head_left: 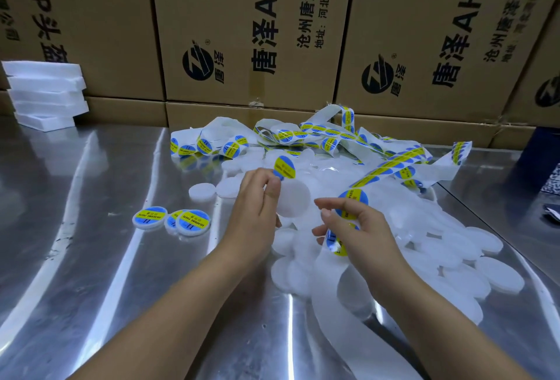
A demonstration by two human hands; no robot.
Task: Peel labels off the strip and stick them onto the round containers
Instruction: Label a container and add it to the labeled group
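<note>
- We are gripping a blank round container [293, 201] in our left hand [257, 207], with fingers and thumb curling over its left edge. The disc is sitting just right of the thumb, between our two hands.
- A peeled label [285, 167] is clinging to that hand's fingertips. It is standing up just above them, its blue and yellow face turned toward us.
- Our right hand [360, 228] is closing around the label strip [353, 201] and pinching it. One label is showing just above the fingers and another is peeking out below them.
- The bare backing [333, 304] is trailing from under that hand back toward us, alongside the wrist.
- More of the label strip is lying in tangled loops beyond both hands.
- Three labelled containers [194, 222] are lying to the left of our left hand, apart from it.
- A heap of unlabelled containers [454, 254] is spreading under and to the right of our right hand.
- Everything is resting on a metal table [91, 273], with cardboard boxes [251, 31] standing beyond our hands.
</note>
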